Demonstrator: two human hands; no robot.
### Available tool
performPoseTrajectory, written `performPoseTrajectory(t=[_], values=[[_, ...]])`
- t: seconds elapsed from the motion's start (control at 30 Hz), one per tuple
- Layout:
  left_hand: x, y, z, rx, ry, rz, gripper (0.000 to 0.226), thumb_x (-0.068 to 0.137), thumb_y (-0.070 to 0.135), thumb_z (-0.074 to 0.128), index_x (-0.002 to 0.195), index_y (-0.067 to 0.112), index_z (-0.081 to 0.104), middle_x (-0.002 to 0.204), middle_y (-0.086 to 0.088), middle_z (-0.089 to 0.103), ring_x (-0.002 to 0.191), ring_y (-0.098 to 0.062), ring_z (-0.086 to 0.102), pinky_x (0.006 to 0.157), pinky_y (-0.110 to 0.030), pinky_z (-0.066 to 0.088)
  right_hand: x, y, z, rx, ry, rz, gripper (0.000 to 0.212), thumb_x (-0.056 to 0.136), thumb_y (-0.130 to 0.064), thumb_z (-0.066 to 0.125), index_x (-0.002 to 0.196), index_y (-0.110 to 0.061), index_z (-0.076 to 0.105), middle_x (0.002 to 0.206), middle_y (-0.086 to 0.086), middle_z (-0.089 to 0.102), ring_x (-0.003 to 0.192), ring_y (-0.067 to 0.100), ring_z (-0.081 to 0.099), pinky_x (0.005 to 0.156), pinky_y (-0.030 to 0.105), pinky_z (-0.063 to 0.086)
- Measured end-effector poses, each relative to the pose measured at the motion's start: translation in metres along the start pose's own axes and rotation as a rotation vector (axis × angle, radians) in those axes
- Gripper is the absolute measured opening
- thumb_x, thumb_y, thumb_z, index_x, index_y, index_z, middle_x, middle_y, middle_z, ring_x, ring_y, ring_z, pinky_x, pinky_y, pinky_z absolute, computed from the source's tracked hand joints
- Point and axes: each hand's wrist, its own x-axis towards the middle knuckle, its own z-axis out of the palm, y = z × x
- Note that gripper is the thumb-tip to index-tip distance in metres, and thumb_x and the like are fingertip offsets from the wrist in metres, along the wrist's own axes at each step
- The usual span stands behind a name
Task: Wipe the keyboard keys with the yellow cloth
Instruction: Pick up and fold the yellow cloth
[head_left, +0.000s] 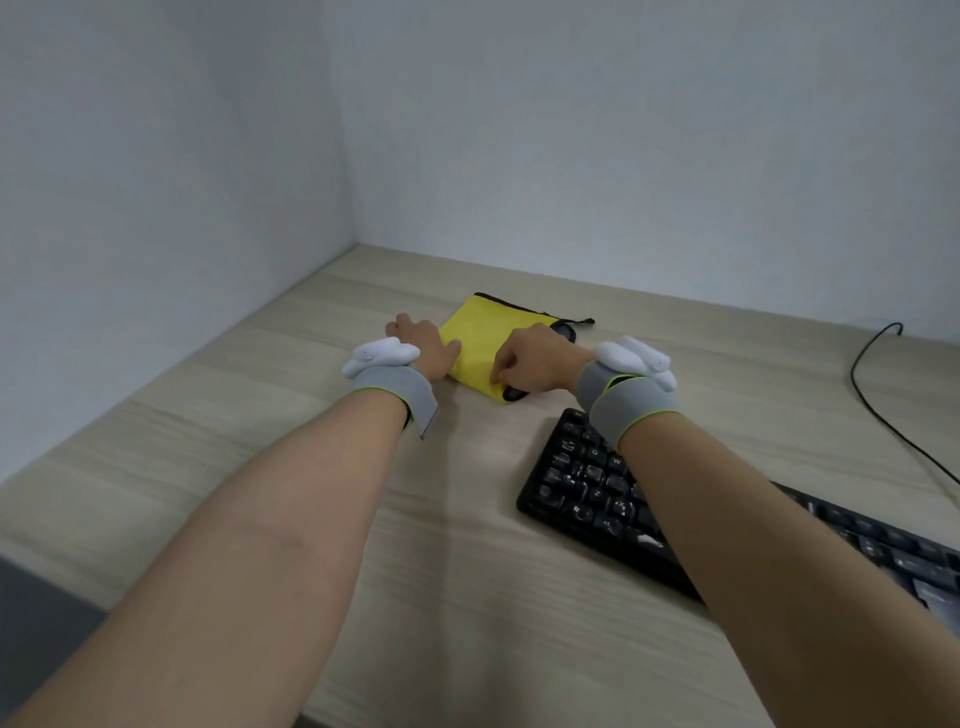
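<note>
Cloth pickup, before any wiping.
We see the right hand (537, 358) pinching the cloth (480, 348) on the tabletop (467, 545); left hand (423, 345) rests beside it, fingers curled; keyboard (587, 483) apparently unwiped.

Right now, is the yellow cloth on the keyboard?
No, the yellow cloth lies on the desk beyond the keyboard, under both hands.

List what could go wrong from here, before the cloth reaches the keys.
1. The right hand pinches only the near edge of the folded yellow cloth, so it may unfold or drag when lifted.
2. A dark object lies partly under the cloth and could be pulled along.
3. The right forearm hangs over the black keyboard and might press keys or nudge it.
</note>
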Motion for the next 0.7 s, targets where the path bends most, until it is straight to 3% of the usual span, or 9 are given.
performPoseTrajectory(t=[0.23,0.37,0.53,0.63,0.7], values=[[0.015,0.004,0.015,-0.027,0.047,-0.023,0.055,0.093,0.053,0.042,0.114,0.003,0.054,0.132,-0.019,0.042,0.123,-0.035,0.036,0.094,-0.043,0.033,-0.001,-0.006,-0.001,0.067,-0.125,-0.077,0.019,0.080,-0.021,0.062,0.095,-0.026,0.074,0.100,0.003,0.072,0.098,0.020,0.059,0.089,0.033,0.049],[0.017,0.003,0.019,0.026,0.098,-0.020,0.052,0.091,0.052,0.044,0.112,0.006,0.054,0.126,-0.017,0.046,0.119,-0.034,0.037,0.090,-0.043,0.034,-0.002,-0.008,-0.002,0.095,-0.176,-0.086,0.021,0.079,-0.020,0.063,0.095,-0.030,0.073,0.102,0.000,0.071,0.099,0.018,0.057,0.093,0.031,0.047],[0.016,0.009,0.012,-0.116,0.134,-0.010,0.025,0.092,0.020,0.049,0.109,0.003,0.056,0.124,-0.020,0.047,0.102,-0.035,0.052,0.072,-0.032,0.033,-0.005,-0.007,-0.002,0.219,-0.210,-0.121,0.020,0.079,-0.019,0.066,0.097,-0.024,0.073,0.105,0.002,0.070,0.102,0.018,0.058,0.095,0.031,0.046],[0.011,0.013,0.007,-0.182,0.201,0.014,0.020,0.093,0.009,0.044,0.107,0.000,0.054,0.114,-0.022,0.055,0.096,-0.035,0.055,0.068,-0.033,0.032,-0.004,-0.004,0.001,0.324,-0.140,-0.118,0.020,0.078,-0.014,0.065,0.097,-0.017,0.073,0.098,0.007,0.072,0.086,0.014,0.060,0.085,0.022,0.049],[0.006,0.018,0.004,-0.200,0.230,0.014,0.020,0.094,0.008,0.042,0.109,-0.001,0.051,0.111,-0.023,0.058,0.096,-0.037,0.056,0.067,-0.034,0.034,-0.004,-0.001,0.003,0.377,-0.051,-0.098,0.022,0.079,-0.011,0.062,0.098,-0.014,0.072,0.086,0.007,0.070,0.070,0.007,0.059,0.066,0.009,0.048]])
